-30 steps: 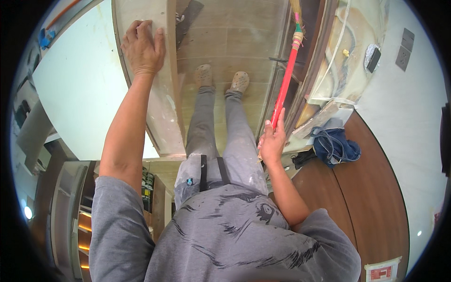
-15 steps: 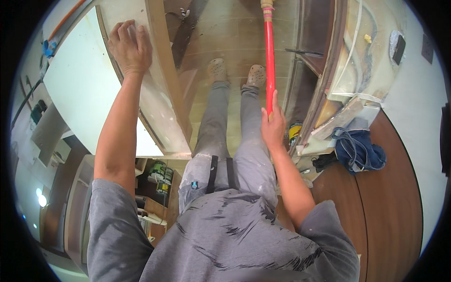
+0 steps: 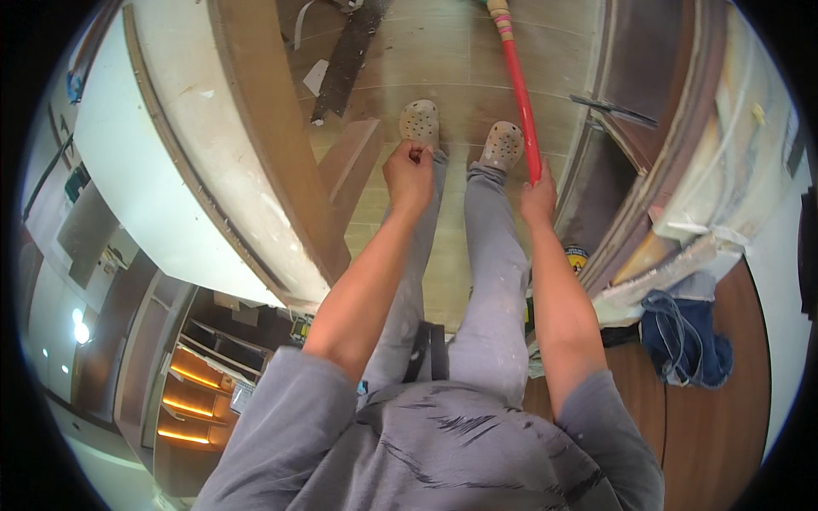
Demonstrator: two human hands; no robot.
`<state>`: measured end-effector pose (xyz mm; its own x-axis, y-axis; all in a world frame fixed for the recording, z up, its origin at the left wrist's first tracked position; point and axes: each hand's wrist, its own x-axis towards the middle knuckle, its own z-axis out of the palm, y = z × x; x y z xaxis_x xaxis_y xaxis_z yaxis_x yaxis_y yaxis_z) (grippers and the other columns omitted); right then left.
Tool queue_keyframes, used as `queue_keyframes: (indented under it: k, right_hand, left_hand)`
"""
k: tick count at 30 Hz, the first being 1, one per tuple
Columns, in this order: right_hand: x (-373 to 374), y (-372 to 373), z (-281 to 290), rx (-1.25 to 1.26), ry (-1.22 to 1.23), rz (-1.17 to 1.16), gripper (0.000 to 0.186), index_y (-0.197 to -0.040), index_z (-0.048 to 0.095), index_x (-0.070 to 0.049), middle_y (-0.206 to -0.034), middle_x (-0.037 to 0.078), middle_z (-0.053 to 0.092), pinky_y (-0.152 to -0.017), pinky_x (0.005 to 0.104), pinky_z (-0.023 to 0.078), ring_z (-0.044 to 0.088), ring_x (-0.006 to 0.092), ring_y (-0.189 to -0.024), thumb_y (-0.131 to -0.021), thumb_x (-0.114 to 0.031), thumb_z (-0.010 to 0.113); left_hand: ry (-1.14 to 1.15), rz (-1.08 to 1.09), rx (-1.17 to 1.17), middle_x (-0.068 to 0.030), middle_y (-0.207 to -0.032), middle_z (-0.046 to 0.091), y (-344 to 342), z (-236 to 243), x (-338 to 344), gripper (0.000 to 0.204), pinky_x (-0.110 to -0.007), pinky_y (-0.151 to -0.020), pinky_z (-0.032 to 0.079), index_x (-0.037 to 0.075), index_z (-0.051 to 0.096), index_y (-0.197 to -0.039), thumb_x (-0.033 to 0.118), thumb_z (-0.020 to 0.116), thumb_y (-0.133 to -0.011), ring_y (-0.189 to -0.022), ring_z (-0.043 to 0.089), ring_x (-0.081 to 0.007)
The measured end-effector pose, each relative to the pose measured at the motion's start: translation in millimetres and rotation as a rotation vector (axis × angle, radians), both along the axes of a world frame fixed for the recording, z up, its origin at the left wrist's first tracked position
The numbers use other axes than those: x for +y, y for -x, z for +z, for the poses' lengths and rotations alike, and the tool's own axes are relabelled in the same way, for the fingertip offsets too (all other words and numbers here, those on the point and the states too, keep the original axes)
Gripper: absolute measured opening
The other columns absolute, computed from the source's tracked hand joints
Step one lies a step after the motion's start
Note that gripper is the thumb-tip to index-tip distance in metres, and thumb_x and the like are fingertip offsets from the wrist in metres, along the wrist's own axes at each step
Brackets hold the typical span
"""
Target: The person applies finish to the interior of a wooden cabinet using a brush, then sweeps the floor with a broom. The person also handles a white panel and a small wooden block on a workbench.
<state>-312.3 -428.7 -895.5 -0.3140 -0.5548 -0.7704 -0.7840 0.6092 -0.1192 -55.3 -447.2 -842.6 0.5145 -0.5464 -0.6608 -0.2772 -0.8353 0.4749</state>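
My right hand [image 3: 538,200] is closed round the end of a long red broom handle [image 3: 521,102]. The handle slants up and away to a tan binding with pink bands at the top edge; the broom's head is out of view. My left hand [image 3: 411,177] hangs in front of my left leg, just below the shoe there, its fingers curled loosely with nothing seen in them. A pale partition edge [image 3: 273,136] stands to the left of that hand, apart from it.
Speckled clogs [image 3: 503,145] are on my feet on the tiled floor [image 3: 452,77]. A dark strip [image 3: 349,60] and scraps lie ahead. To the right stand an open cabinet frame [image 3: 682,136], a can [image 3: 576,257] and a blue cloth bundle [image 3: 686,341]. Lit shelves [image 3: 183,404] are at lower left.
My left hand has come off the partition and swung right to before my legs, its fingers curling. The broom handle now tilts more, and my right hand has shifted right. The view has turned.
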Motion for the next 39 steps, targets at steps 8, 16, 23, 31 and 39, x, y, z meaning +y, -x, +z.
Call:
queue_keyframes:
  k: [8,16,23,31,39]
  right_hand:
    - [-27,-42,32,-0.2,-0.033,-0.281,0.067,-0.154,0.047,-0.003,-0.134,0.021,0.066,-0.106,0.0358,0.046,0.065,0.0274,-0.122,-0.092,-0.004,0.071]
    - [-46,-39,15,-0.316,-0.14,-0.308,0.058,-0.15,0.049,-0.006,-0.116,0.014,0.066,-0.097,0.0315,0.048,0.063,0.0208,-0.104,-0.095,-0.003,0.067]
    - [-51,-39,14,-0.248,-0.173,-0.144,0.048,-0.14,0.051,-0.004,-0.1,0.022,0.065,-0.084,0.0418,0.051,0.067,0.033,-0.093,-0.095,-0.006,0.067]
    - [-60,-46,16,-0.242,-0.205,-0.088,0.046,-0.139,0.052,-0.006,-0.108,0.028,0.067,-0.09,0.0504,0.051,0.066,0.0482,-0.105,-0.095,-0.008,0.066]
    - [-64,-47,17,-0.263,-0.177,-0.09,0.048,-0.139,0.052,-0.006,-0.098,0.021,0.064,-0.083,0.0443,0.051,0.063,0.036,-0.09,-0.093,-0.004,0.067]
  left_hand:
    - [-0.286,0.346,-0.451,-0.0156,-0.094,0.078,-106,-235,35,0.012,-0.04,-0.077,0.058,0.003,0.078,-0.09,0.012,0.074,-0.086,-0.086,0.076,-0.031]
    - [-0.129,0.483,-0.562,-0.0134,-0.093,0.079,-170,-317,18,0.013,-0.037,-0.078,0.058,0.004,0.079,-0.089,0.017,0.079,-0.087,-0.089,0.076,-0.0299]
    - [-0.12,0.406,-0.62,-0.013,-0.099,0.08,-173,-342,19,0.017,-0.039,-0.08,0.058,0.006,0.082,-0.098,0.02,0.082,-0.088,-0.091,0.076,-0.0284]
    - [-0.186,0.315,-0.539,-0.0133,-0.099,0.08,-189,-340,21,0.02,-0.041,-0.082,0.058,0.01,0.084,-0.101,0.026,0.081,-0.089,-0.089,0.076,-0.0314]
    - [-0.243,0.336,-0.622,-0.0147,-0.096,0.079,-185,-343,14,0.015,-0.043,-0.079,0.058,0.01,0.084,-0.095,0.022,0.078,-0.088,-0.087,0.076,-0.032]
